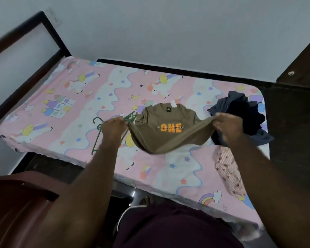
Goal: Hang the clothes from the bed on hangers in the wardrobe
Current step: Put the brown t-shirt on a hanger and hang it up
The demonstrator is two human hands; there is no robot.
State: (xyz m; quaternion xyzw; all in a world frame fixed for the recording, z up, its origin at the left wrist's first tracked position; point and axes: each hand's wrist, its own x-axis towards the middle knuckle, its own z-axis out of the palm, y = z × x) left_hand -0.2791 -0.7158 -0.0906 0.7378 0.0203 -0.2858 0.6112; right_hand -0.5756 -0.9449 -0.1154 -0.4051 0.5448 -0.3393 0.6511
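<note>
An olive-brown T-shirt point(166, 133) with orange "ONE" print hangs stretched between my two hands above the bed point(64, 90). My left hand point(113, 127) pinches its left edge. My right hand point(227, 127) grips its right edge. A green plastic hanger point(98, 133) lies on the pink unicorn sheet under and left of my left hand, partly hidden by it. A pile of dark blue and grey clothes point(240, 115) sits at the bed's right end, behind my right hand. A pink striped garment point(229, 170) lies near the bed's front edge, below my right forearm.
A dark wooden headboard point(25, 56) frames the bed's left end. Dark wooden furniture point(297, 108) stands against the bed's right end. A reddish-brown wooden piece point(16, 208) is at lower left. The white wall runs behind the bed.
</note>
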